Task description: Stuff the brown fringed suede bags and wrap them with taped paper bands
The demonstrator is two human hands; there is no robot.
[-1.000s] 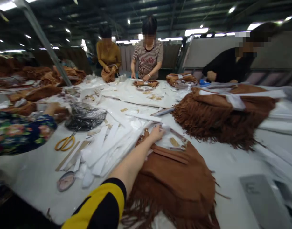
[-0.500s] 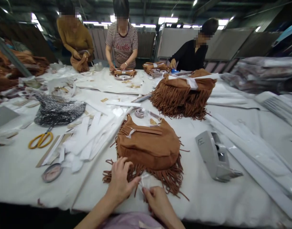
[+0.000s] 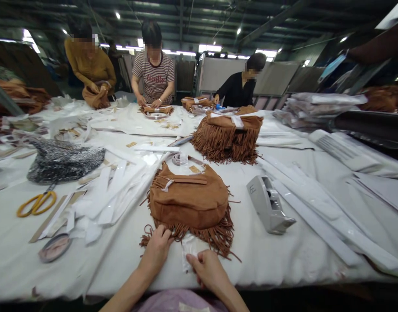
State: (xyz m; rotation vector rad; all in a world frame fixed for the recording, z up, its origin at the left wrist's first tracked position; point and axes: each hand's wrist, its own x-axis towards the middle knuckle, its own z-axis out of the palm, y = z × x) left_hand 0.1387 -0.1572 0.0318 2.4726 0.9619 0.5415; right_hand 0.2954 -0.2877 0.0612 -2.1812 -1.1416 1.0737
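A brown suede handbag (image 3: 189, 199) with long fringe (image 3: 218, 240) lies flat in front of me, its strap side facing away. My left hand (image 3: 158, 245) is at the fringe's lower left, fingers curled onto the strands. Below the bag's bottom edge, a clear plastic strip (image 3: 188, 251) lies over the fringe and the table cloth. My right hand (image 3: 207, 266) pinches the right edge of that strip between thumb and forefinger. A white tag hangs at the bag's zip (image 3: 189, 180).
A grey tape dispenser (image 3: 267, 208) stands right of the bag. Yellow-handled scissors (image 3: 38, 203), a tape roll (image 3: 55, 248) and white paper strips (image 3: 104, 195) lie left. Another fringed bag (image 3: 225, 134) sits behind. Three people work across the table; packed bags (image 3: 319, 108) are piled at right.
My left hand has drawn its thumb away from the plastic strip and curled onto the fringe. My right hand still holds the strip. The view has shifted to the right.
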